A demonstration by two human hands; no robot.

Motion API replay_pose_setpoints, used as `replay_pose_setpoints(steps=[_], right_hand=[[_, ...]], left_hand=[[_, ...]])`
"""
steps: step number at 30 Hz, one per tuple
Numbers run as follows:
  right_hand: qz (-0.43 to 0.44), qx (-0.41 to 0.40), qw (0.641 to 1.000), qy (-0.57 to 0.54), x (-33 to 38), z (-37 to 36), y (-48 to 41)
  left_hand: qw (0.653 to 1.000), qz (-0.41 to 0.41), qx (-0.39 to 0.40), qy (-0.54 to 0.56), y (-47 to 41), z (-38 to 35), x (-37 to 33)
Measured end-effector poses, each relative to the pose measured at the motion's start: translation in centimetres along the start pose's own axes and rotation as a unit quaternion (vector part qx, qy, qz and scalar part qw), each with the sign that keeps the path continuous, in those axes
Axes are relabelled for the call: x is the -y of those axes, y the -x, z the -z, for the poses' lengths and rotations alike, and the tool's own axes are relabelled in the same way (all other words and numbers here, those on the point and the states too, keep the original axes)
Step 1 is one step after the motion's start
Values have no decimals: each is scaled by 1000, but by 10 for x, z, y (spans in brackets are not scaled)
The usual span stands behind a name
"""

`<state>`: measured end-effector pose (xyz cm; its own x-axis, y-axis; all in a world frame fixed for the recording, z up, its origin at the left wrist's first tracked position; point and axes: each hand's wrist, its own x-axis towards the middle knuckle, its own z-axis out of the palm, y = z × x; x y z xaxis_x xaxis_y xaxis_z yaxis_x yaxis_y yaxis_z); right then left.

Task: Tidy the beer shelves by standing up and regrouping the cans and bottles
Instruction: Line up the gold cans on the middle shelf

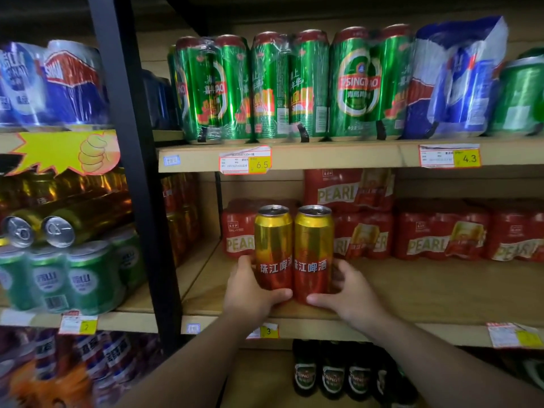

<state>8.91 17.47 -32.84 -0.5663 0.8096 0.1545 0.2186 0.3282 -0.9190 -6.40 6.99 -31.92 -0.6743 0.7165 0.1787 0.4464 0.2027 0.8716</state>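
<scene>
Two tall gold-and-red beer cans stand upright side by side on the middle wooden shelf (426,290). My left hand (250,290) grips the left can (273,240) low on its side, thumb across the front. My right hand (347,293) grips the right can (313,242) at its base in the same way. The two cans touch each other. Behind them sit red shrink-wrapped Pearl can packs (435,231).
Green wrapped can packs (265,86) and a blue pack (459,81) fill the upper shelf. On the left rack, gold cans (61,222) lie on their sides above green cans (88,278). Dark beer bottles (332,372) stand on the lowest shelf. A black upright post (138,172) divides the racks.
</scene>
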Motion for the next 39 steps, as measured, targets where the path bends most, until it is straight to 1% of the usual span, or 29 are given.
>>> replay_pose_setpoints(steps=[3,5,8,15,24,30,34,39], right_hand=[[-5,-15,999,-34,-8,-4,-1],[-4,-7,998,-60,-13,-4,-4],[8,15,998,-67,-14,-4,-6],[30,30,998,-51,-16,-6,-7],[25,64,997,-41,-13,-4,-8],[28,65,997,-28,-10,-3,-6],[23,35,999,0,-7,-5,1],[15,-25,999,27,-2,-8,24]], left_hand=[[1000,-9,17,10,-4,0,6],[999,-19,32,21,-5,3,7],[998,-13,46,43,-4,4,10],[997,-10,45,58,-1,2,12],[998,4,46,47,-2,3,10],[997,2,50,56,2,3,8],[999,6,33,41,6,1,2],[998,-18,-53,-4,28,1,-12]])
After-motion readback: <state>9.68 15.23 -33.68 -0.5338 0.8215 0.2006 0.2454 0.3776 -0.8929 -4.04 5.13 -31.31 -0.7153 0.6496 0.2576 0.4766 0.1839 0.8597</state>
